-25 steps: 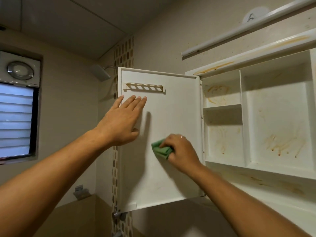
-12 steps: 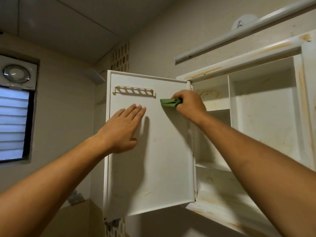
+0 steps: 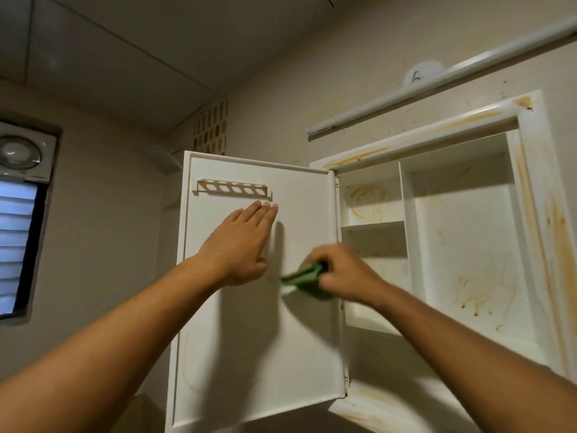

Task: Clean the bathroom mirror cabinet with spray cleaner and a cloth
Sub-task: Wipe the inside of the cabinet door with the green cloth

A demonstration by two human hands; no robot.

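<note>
Left hand (image 3: 239,245) presses flat, fingers together, on the door (image 3: 249,354); right hand (image 3: 343,273) grips the cloth (image 3: 304,279).

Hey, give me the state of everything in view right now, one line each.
Cabinet door: swung open.
Left hand: flat against the door.
Green cloth: bunched, against the door, blurred.
Right hand: gripping the cloth.
Cabinet interior: exposed, brown-stained.

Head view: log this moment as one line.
left hand flat on open cabinet door | right hand grips green cloth against door's inner face | cabinet interior stained orange-brown
</note>
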